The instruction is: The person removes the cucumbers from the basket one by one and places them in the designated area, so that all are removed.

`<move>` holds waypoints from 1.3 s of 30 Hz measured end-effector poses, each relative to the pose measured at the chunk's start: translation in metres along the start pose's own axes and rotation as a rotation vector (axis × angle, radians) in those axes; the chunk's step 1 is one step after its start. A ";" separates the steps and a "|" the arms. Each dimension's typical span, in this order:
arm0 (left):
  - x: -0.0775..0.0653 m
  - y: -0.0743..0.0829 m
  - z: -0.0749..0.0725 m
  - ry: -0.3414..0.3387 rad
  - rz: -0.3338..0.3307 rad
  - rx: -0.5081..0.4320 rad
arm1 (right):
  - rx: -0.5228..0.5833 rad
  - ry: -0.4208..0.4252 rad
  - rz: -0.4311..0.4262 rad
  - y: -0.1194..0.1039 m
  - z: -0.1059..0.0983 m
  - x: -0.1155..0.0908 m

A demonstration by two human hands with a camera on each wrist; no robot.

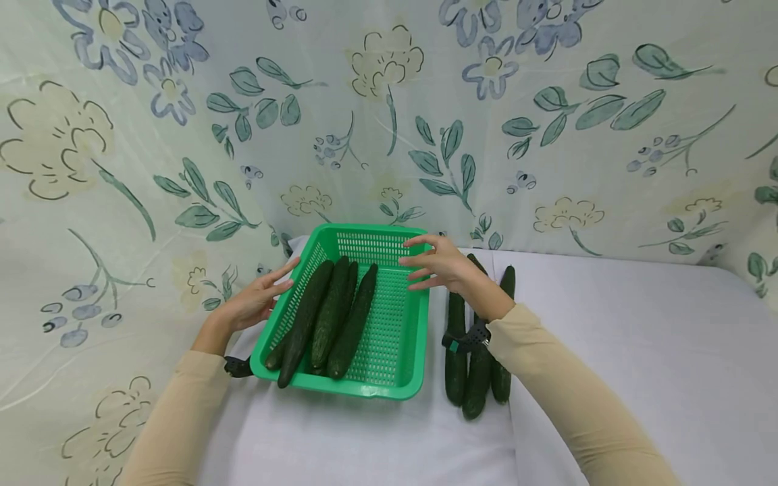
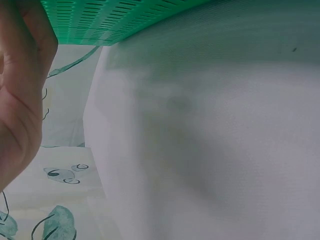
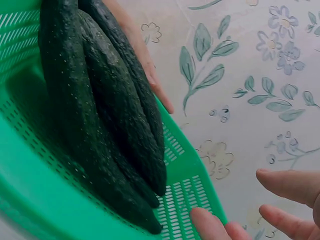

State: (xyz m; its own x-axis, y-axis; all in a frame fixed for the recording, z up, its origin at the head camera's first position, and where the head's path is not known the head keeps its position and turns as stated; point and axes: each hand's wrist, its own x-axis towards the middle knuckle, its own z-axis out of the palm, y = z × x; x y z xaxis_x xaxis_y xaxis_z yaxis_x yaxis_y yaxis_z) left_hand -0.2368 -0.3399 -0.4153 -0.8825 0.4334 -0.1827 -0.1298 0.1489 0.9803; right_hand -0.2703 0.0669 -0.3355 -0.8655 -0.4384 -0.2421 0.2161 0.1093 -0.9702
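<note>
A green plastic basket (image 1: 389, 390) with slotted walls stands on the white cloth in the head view. Several dark green cucumbers (image 1: 328, 317) lie lengthwise in its left half. My left hand (image 1: 250, 307) is at the basket's left side, its outstretched fingers against the outer wall and rim. Over the right rim hovers my right hand (image 1: 444, 263), fingers spread and holding nothing. The right wrist view shows the basket's cucumbers (image 3: 120, 90) close up, apart from the right fingertips. Outside the basket, more cucumbers (image 1: 456, 364) lie side by side, partly hidden under my right wrist.
White cloth (image 1: 620, 324) covers the table and stretches off to the right. A flower-printed curtain (image 1: 365, 135) hangs behind the basket and along the left. Dark straps with cameras (image 1: 471, 337) sit at the wrists.
</note>
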 end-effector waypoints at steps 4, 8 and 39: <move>0.000 0.000 0.000 -0.004 0.000 -0.003 | -0.003 -0.018 0.043 0.004 0.015 0.008; 0.000 0.000 0.000 -0.011 0.001 -0.019 | -0.008 -0.027 0.093 0.009 0.029 0.016; 0.000 -0.002 -0.001 -0.052 0.024 -0.052 | -0.032 -0.063 0.269 0.035 0.083 0.038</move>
State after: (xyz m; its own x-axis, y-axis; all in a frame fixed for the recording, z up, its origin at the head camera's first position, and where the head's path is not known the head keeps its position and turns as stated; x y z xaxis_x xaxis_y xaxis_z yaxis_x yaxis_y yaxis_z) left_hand -0.2368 -0.3414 -0.4171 -0.8614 0.4816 -0.1615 -0.1337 0.0917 0.9868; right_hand -0.2578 -0.0197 -0.3788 -0.7491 -0.4444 -0.4913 0.4188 0.2570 -0.8710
